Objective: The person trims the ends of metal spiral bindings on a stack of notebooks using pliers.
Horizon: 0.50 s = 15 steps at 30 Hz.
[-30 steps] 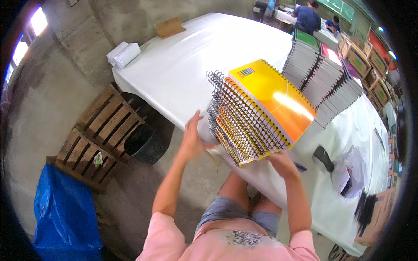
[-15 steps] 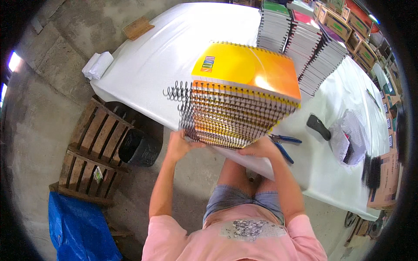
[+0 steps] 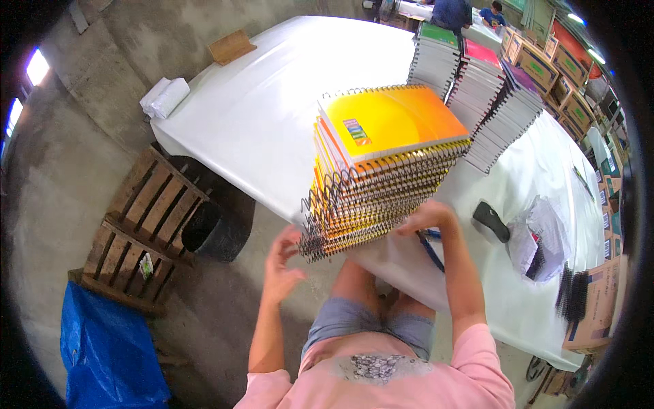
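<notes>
A tall stack of yellow and orange spiral notebooks (image 3: 402, 123) stands at the near edge of the white-covered table, its black coils facing me. Loose ends of wire coil stick out at the stack's lower left corner. Beside that corner my left hand (image 3: 281, 267) is open, its fingers apart and slightly blurred, with nothing in it. My right hand (image 3: 428, 217) is at the stack's lower right side, fingers reaching toward the coils and appearing to touch them. Blue-handled pliers (image 3: 430, 253) lie behind my right wrist, partly hidden by it.
Green, pink and purple notebook stacks (image 3: 477, 88) stand behind on the table (image 3: 259, 123). To the right are a dark flat object (image 3: 491, 221), a plastic bag (image 3: 539, 238), black coils (image 3: 571, 293) and a carton (image 3: 599, 307). A black bin (image 3: 218, 232) and wooden pallet (image 3: 146, 218) are left.
The notebook stack has turned and its lower left corner sits nearer to me. My left hand has come off it, fingers spreading. My right hand has shifted up along its right side.
</notes>
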Each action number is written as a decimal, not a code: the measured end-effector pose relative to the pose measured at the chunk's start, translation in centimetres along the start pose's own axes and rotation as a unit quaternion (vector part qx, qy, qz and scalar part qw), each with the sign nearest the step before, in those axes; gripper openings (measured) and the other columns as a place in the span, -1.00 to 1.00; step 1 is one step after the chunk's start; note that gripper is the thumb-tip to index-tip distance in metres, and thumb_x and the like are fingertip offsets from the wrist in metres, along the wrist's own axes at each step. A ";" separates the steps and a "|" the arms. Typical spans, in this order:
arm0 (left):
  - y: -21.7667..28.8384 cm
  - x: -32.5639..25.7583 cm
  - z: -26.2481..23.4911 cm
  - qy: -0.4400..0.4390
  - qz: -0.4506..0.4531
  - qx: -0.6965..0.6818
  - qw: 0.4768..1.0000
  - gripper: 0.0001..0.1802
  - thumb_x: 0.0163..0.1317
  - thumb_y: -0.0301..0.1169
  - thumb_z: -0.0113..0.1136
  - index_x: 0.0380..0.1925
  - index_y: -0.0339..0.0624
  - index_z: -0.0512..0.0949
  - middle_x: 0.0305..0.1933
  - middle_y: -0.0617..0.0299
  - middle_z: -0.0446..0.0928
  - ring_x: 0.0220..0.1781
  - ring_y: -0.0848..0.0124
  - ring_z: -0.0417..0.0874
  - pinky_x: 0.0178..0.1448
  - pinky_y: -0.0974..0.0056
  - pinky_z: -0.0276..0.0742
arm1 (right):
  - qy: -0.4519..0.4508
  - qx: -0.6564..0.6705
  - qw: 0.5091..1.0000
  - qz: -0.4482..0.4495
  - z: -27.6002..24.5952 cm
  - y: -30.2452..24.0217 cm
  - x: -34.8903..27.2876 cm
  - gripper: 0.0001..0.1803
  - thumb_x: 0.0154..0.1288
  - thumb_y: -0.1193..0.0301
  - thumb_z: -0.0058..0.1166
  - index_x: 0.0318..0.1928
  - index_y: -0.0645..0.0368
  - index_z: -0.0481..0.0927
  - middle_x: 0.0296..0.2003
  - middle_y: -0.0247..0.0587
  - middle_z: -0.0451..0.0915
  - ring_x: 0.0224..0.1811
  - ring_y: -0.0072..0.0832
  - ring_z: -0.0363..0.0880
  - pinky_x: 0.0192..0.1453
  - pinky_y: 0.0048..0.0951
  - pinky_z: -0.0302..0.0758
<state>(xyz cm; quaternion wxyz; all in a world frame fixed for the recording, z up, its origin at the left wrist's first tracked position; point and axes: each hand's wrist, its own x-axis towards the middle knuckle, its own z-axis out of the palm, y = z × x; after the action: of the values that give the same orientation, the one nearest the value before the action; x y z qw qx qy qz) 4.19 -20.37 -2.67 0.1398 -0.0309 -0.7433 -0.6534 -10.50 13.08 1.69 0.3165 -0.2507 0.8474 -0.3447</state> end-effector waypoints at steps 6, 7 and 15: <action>5.1 9.2 2.7 0.141 0.185 -0.104 0.967 -0.05 0.15 0.42 -0.44 0.37 -0.01 -0.03 0.35 0.16 0.14 0.34 0.22 0.19 0.33 0.13 0.09 | 0.330 0.476 0.791 -0.198 3.3 0.6 1.4 -0.38 0.33 0.00 -0.24 0.23 0.17 0.27 0.15 -0.23 0.40 0.16 -0.34 0.36 0.23 -0.22 0.29; 5.6 10.6 4.3 0.111 0.181 -0.124 0.969 0.02 0.11 0.45 -0.39 0.37 -0.05 -0.08 0.36 0.08 0.11 0.35 0.16 0.19 0.34 0.08 0.08 | 0.240 0.596 0.701 -0.310 3.6 -0.1 2.2 -0.39 0.35 -0.02 -0.28 0.22 0.14 0.29 0.14 -0.25 0.40 0.16 -0.35 0.36 0.22 -0.23 0.29; 2.7 12.5 8.0 -0.051 -0.088 -0.492 0.865 -0.50 0.34 -0.09 -0.12 0.03 -0.32 0.26 -0.12 0.06 0.51 -0.17 0.32 0.60 -0.11 0.23 0.58 | 0.331 0.533 0.738 -0.250 4.8 -4.4 2.4 -0.28 0.38 -0.14 -0.41 0.33 0.10 0.13 0.22 -0.29 0.29 0.23 -0.40 0.24 0.32 -0.31 0.18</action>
<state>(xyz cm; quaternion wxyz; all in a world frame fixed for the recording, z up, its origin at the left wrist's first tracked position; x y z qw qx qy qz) -8.50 -13.86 2.14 0.0107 -0.0636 -0.3316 -0.9412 -7.74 6.72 1.36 0.0007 -0.1145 0.4835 -0.8678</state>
